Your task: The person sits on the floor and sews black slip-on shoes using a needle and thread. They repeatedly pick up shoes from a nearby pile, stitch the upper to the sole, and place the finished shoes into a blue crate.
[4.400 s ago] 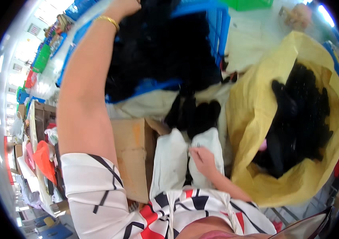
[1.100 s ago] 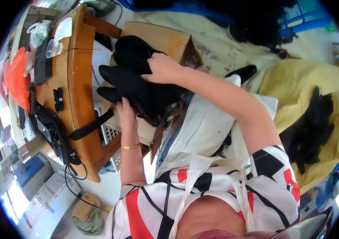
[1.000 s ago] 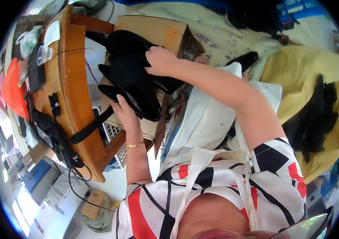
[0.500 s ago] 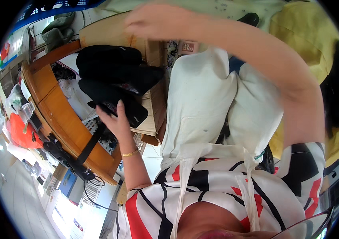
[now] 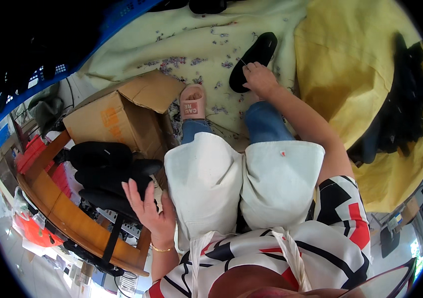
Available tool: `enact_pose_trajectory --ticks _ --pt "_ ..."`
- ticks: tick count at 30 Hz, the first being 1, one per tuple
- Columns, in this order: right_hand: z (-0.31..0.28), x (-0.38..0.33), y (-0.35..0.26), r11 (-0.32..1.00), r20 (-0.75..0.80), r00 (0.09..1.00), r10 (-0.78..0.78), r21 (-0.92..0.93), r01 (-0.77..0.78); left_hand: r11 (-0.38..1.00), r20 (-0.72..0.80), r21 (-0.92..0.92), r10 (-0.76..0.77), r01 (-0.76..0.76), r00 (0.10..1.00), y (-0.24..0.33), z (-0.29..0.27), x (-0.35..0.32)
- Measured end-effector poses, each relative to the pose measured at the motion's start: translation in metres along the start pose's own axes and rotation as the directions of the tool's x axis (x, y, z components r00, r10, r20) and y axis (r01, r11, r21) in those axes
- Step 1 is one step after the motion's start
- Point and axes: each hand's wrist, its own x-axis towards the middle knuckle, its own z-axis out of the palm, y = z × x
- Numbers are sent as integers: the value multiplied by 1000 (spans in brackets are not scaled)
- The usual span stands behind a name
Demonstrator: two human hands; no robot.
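Observation:
Far off on the pale yellow cloth, my right hand (image 5: 260, 79) has its curled fingers closed on the edge of a black shoe (image 5: 260, 52). A thin pale line, perhaps a thread, shows by the fingertips. My left hand (image 5: 154, 211) is raised at the left of my lap, fingers spread and holding nothing. Close beside it, several black shoes (image 5: 104, 176) lie heaped on a wooden-framed stand (image 5: 57, 198). A white apron (image 5: 204, 181) covers my knees.
An open cardboard box (image 5: 104, 116) stands beyond the heap. Small purplish scraps (image 5: 174, 62) litter the pale cloth (image 5: 137, 52). At right, a yellow cloth (image 5: 340, 54) bears a dark pile (image 5: 400, 114). A blue plastic crate (image 5: 89, 47) rises at upper left.
My right arm has swung from above the box to the shoe on the cloth. My left hand has come away from the heaped shoes. The view has shifted, showing more cloth.

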Motion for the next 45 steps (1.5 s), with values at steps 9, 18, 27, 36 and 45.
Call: enact_pose_trajectory --ticks 9,18,27,36,45 --pt "-1 9 24 915 52 975 218 336 -223 996 -60 -87 2 -7 998 10 -6 0" --pt "-283 -1 -183 812 -355 865 -354 341 473 633 -66 -772 -162 52 985 8 -46 -47" --pt "-317 -112 -367 567 -372 571 -732 135 813 -211 41 -974 -539 -87 841 -4 -61 -131" --pt "-312 -227 -276 728 -310 946 95 670 146 -391 468 -876 -550 281 691 -173 36 -185" --pt "-230 -298 -254 969 -582 791 187 241 -52 255 652 -594 -401 762 643 -138 -29 -196"
